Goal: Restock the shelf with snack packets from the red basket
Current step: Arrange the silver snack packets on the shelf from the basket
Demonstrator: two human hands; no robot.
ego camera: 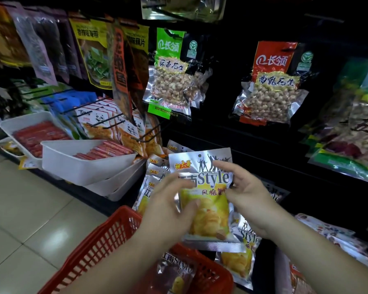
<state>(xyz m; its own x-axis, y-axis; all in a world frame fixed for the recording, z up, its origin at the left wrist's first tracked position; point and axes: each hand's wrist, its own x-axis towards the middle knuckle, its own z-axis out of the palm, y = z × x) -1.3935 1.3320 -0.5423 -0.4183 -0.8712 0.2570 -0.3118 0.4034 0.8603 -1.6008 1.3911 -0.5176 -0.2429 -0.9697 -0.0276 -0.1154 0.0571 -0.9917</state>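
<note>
As it is held upright, a crisp packet (206, 200) faces the peg shelf (253, 145)

Where glossy beige floor tiles (19, 209) meet that dark shelf, vacuum-packed peanut bags (170, 81) hang and white plastic trays (72, 166) hold red sausages (40, 134). Flat, crinkled silver-and-yellow foil, the packet sits above the lattice-sided red basket (106, 240), where another packet (176, 272) lies. The blurred left hand (168, 211) pinches its left edge, thumb on the front; the right hand (249, 200) clasps its right edge with curled fingers
</note>
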